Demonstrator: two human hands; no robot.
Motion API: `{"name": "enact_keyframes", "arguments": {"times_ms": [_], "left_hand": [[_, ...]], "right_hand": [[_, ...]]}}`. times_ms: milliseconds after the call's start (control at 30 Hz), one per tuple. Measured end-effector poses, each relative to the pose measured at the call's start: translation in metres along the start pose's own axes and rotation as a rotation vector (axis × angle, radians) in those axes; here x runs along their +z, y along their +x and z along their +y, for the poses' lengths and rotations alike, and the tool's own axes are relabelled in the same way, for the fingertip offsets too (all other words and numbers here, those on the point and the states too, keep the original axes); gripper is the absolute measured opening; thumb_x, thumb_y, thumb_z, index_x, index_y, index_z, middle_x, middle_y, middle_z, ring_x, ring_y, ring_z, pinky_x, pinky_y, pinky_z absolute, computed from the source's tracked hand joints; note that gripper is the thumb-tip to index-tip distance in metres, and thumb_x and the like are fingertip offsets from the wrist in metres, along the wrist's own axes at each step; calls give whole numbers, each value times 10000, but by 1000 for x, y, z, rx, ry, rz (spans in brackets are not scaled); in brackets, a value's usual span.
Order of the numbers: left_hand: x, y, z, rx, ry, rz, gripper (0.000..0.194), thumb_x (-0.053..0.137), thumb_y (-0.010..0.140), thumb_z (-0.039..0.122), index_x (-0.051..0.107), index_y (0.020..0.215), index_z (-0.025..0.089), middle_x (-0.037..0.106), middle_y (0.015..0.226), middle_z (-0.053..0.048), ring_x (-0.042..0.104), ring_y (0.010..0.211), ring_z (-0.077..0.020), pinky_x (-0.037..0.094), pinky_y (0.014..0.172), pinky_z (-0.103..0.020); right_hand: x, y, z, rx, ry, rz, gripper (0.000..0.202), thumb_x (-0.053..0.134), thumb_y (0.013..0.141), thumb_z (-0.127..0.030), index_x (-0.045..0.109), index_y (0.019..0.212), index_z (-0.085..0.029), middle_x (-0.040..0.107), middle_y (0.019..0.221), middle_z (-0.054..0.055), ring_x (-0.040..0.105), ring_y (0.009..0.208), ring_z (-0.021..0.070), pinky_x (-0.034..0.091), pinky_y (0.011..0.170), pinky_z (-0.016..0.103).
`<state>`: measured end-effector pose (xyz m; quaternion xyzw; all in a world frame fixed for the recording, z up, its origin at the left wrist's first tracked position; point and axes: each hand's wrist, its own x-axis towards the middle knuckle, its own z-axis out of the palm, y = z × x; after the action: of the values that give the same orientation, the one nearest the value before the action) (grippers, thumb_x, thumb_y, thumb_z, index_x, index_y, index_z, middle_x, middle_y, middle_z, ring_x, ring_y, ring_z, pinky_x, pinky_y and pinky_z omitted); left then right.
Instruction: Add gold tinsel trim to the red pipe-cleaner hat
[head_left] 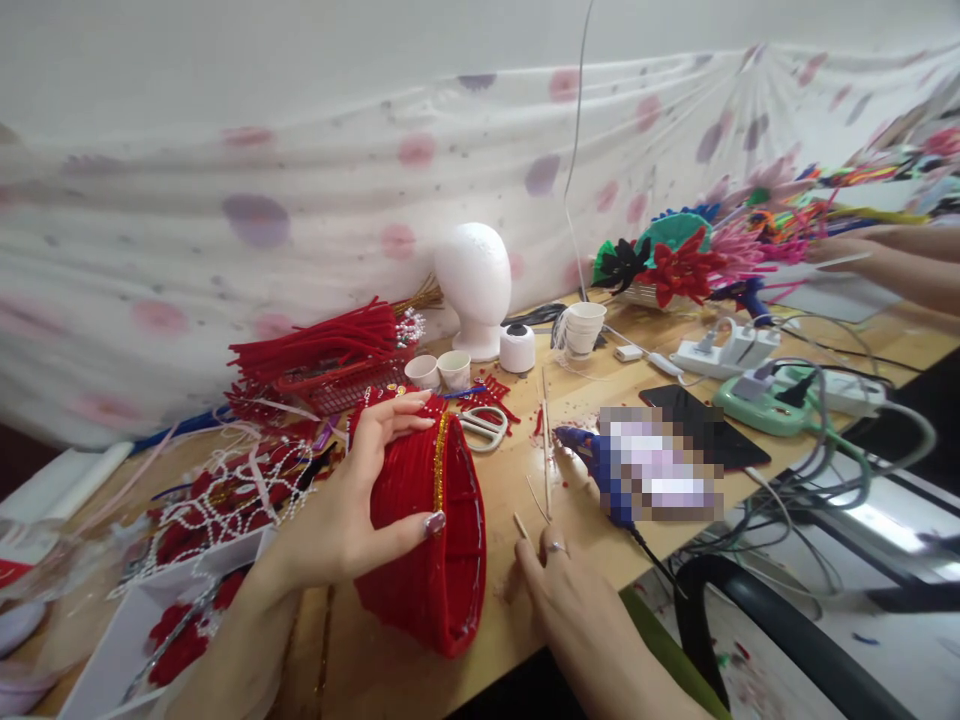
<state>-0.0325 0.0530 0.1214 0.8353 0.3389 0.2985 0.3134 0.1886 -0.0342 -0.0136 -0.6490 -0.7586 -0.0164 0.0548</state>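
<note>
My left hand (352, 500) grips a hollow red hat-like piece (409, 520) of fuzzy pipe cleaners, thumb on its gold trim (439, 465) and fingers over the top. The piece lies tilted on its side, with its open end toward the right. Just right of it, my right hand (577, 605) is low over the table, fingers closed around a thin wooden stick (521, 526) whose tip sticks out. Scissors with white handles (484, 430) lie behind the red piece. A blue glue gun (600, 465) rests to the right, nozzle pointing left.
A white foam head (474, 285) stands at the back, beside a basket of red pipe cleaners (322, 345). Paper cups (583, 330), a phone (705, 425) and cabled power strips (772, 395) occupy the right. A white box (135, 640) sits left. Another person's arms (885, 260) reach in far right.
</note>
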Motion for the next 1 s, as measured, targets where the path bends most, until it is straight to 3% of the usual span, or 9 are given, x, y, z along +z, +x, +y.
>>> {"name": "enact_keyframes", "arguments": {"times_ms": [133,233,367,467,533,733,833,933,1000], "left_hand": [[0,1,1,9,-2,-13,786,726,802,283,260,1428,371,321,1528,-81,383,1399,-304,344,1179,-524],[0,1,2,14,9,-22,787,725,800,285,254,1424,378,321,1524,-71,387,1393,-294,332,1189,-515],[0,0,3,11,12,-16,786,724,795,282,258,1422,374,334,1501,-71,380,1397,-296,342,1186,-507],[0,-1,4,13,28,-13,793,725,791,280,255,1424,370,343,1499,-77,384,1397,-307,339,1187,-515],[0,-1,4,22,35,-18,786,723,793,286,257,1422,365,348,1501,-83,385,1397,-313,334,1189,-519],[0,1,6,15,40,-21,782,717,796,259,255,1420,352,284,1558,-77,372,1401,-302,321,1197,-505],[1,1,7,37,16,-24,769,710,794,253,265,1418,325,260,1571,-90,351,1411,-310,305,1200,-523],[2,1,8,53,-15,-28,762,696,793,238,270,1421,303,251,1573,-99,328,1423,-317,283,1205,-539],[3,0,8,45,-19,-31,772,691,786,215,269,1427,304,258,1570,-94,324,1426,-316,272,1210,-541]], "right_hand": [[-15,-2,-7,38,48,-95,528,396,757,117,671,1113,-158,677,964,175,683,764,257,491,591,294],[-31,-1,2,16,266,-172,432,401,747,88,680,995,-129,679,919,165,673,765,251,507,642,314],[-46,5,25,-9,1024,-221,268,395,838,-115,649,912,-155,682,848,98,663,803,221,529,749,339],[-42,8,41,170,1668,-300,335,286,799,-208,595,917,-157,683,825,115,652,653,187,545,642,324],[-36,7,48,288,1915,-261,382,291,729,-225,568,984,-156,708,953,162,679,672,180,556,646,322],[-38,2,45,127,2095,-172,467,700,640,-231,570,1088,-234,684,1218,152,732,949,233,579,758,324],[-54,13,38,-7,2164,-139,522,861,649,-419,599,1071,-259,698,1184,133,739,881,230,593,678,310],[-71,31,33,-144,2222,-15,526,735,724,-675,655,1019,-247,738,903,81,709,682,193,571,575,290],[-79,42,29,-135,2175,97,577,532,841,-740,709,864,-191,651,640,43,601,521,146,494,480,252]]}}
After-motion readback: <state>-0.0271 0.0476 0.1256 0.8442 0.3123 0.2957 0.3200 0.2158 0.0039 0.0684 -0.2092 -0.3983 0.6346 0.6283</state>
